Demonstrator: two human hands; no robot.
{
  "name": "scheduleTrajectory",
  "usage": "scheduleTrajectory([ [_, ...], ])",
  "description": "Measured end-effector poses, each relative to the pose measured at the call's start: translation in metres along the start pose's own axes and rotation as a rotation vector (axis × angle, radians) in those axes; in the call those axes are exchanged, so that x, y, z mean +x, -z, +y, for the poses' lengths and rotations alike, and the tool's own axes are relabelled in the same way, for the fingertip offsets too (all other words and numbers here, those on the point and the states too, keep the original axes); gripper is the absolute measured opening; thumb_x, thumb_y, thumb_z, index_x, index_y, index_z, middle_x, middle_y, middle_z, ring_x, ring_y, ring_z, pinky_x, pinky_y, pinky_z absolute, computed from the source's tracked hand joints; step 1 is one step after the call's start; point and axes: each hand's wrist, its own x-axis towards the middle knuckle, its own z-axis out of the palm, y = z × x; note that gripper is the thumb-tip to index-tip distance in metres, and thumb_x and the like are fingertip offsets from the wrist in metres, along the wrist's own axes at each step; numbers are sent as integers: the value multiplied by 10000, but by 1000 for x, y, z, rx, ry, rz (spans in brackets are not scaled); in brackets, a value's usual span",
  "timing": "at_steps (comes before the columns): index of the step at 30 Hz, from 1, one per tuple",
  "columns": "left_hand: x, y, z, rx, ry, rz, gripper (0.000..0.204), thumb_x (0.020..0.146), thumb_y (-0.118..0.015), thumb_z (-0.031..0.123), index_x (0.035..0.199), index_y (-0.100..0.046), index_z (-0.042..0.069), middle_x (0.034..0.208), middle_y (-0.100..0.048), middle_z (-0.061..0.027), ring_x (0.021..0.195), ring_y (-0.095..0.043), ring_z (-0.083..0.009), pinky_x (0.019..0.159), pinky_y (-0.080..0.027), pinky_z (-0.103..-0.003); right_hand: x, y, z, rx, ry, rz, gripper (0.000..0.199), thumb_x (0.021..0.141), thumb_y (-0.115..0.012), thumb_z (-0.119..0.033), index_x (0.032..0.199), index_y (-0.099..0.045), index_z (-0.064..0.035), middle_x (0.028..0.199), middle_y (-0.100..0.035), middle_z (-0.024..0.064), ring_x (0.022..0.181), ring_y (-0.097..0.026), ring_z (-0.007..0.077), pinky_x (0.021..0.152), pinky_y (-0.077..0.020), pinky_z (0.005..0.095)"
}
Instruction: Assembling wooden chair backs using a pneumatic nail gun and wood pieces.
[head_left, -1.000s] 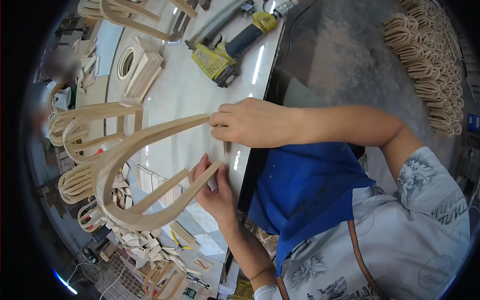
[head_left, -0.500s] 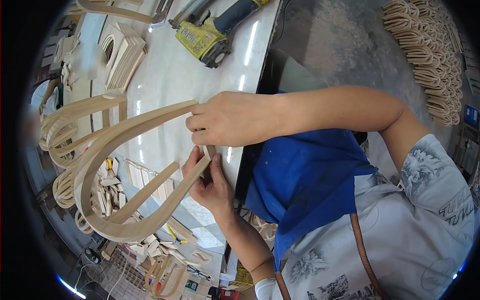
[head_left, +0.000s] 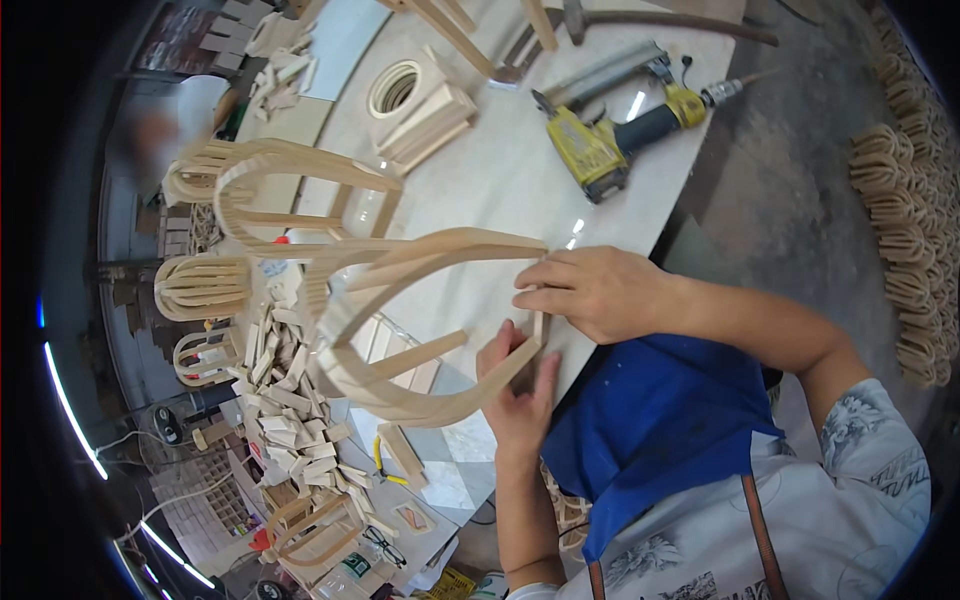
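Note:
A pale wooden U-shaped bent frame stands at the table's near edge with its curved end away from me. My right hand is closed, fingers curled at the end of its upper arm. The end of the lower arm sits between the thumb and fingers of my left hand. A short wooden crosspiece bridges the two ends between my hands. My right fingertips are at its upper end; their exact contact is hidden. Beyond the right hand lies a yellow and black air nail gun.
More bent wooden frames stand behind, beside a heap of wood offcuts. Stacked wooden pieces, a hammer and yellow-handled pliers lie on the table. Bundled bent wood is piled at right. Eyeglasses rest below.
The whole view has shifted, so my hands, the frame and the nail gun appear farther right and lower. Both hands keep their places at the frame's ends.

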Motion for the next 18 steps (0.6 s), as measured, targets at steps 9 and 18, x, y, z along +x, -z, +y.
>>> scheduleTrajectory([
  [9,-40,94,-1,101,-179,354,192,845,-798,44,1009,-722,-22,1013,-728,-160,896,-698,-312,844,-573,-403,10,11,-7,-2,-9,-25,501,752,-709,-3,1246,-666,-79,1259,-665,113,1117,-683,332,947,-586,430],
  [18,208,188,-124,74,142,566,611,964,-761,205,1473,-517,-28,1402,-554,-183,1076,-624,-208,858,-560,-349,10,1,-10,-57,-19,102,575,673,-670,20,1236,-688,-92,1221,-697,109,985,-727,320,808,-609,402],
])
